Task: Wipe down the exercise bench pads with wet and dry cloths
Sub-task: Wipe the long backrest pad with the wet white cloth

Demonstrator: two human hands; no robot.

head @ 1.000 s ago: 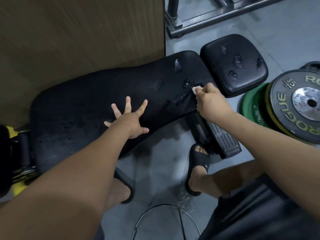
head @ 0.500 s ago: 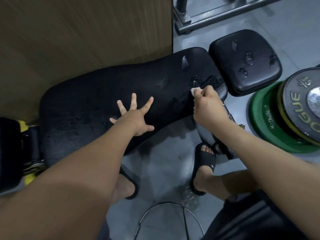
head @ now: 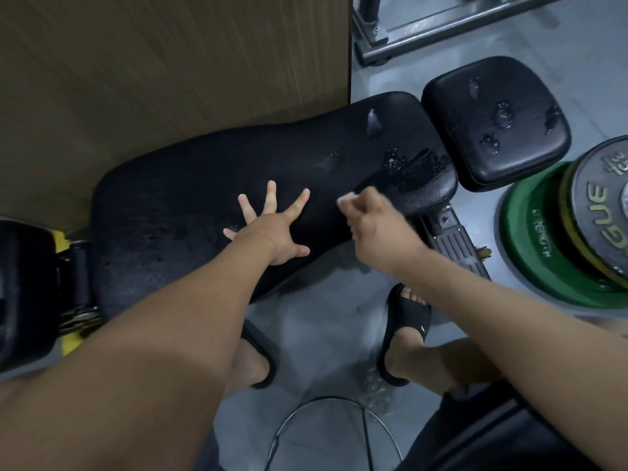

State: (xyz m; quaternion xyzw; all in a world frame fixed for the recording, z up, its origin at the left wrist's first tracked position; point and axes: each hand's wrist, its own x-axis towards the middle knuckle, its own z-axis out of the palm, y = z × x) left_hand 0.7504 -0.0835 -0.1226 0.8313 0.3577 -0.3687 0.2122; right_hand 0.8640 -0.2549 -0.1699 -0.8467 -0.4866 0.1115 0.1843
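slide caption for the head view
Left hand rests spread on the long bench pad; right hand grips a white cloth against it.

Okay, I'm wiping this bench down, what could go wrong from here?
The small white cloth in your right hand is only a wad; it may push the puddle on the long pad off the edge rather than soak it up. The floor by your right sandal looks wet, so slipping is possible. Droplets on the seat pad are easy to miss.
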